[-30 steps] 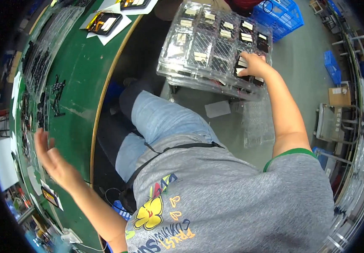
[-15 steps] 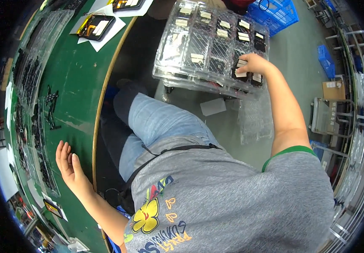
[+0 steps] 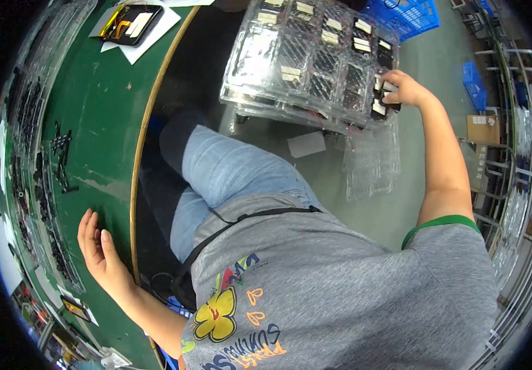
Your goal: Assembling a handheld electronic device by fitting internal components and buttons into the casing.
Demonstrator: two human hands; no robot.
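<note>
Fingers of the right hand [image 3: 404,89] are curled down onto a small dark part [image 3: 381,106] at the right edge of the clear compartment tray [image 3: 266,55], pinching it at a pocket; whether it is lifted free or just being seated, I cannot tell. That hand has barely shifted over the last second, staying on the same corner of the tray stack beside the person's knee. The left hand [image 3: 99,250] is where the change is: it has slid in along the green workbench [image 3: 93,135] toward the near edge and now lies flat, fingers spread, holding nothing. Rows of small black parts [image 3: 61,161] sit just beyond it, untouched. Judging by that, the work at the tray goes on one-handed.
</note>
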